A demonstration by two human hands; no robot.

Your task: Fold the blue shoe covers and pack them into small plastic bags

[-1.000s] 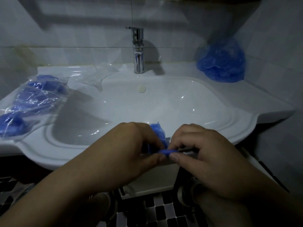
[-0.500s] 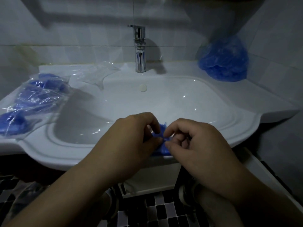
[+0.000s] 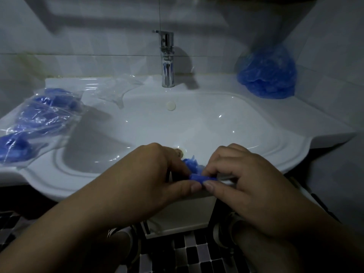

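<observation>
Both hands, left hand (image 3: 157, 174) & right hand (image 3: 242, 174), pinch the blue shoe cover (image 3: 194, 170) over the sink (image 3: 256, 134) front edge. It's thin & slippery, so the fold may pop open or drop in.

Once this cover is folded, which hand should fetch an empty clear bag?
Left, probably. The empty clear plastic bags lie back-left on the white ceramic sink, the side of the left hand; the right hand can hold the blue plastic shoe cover alone.
</observation>
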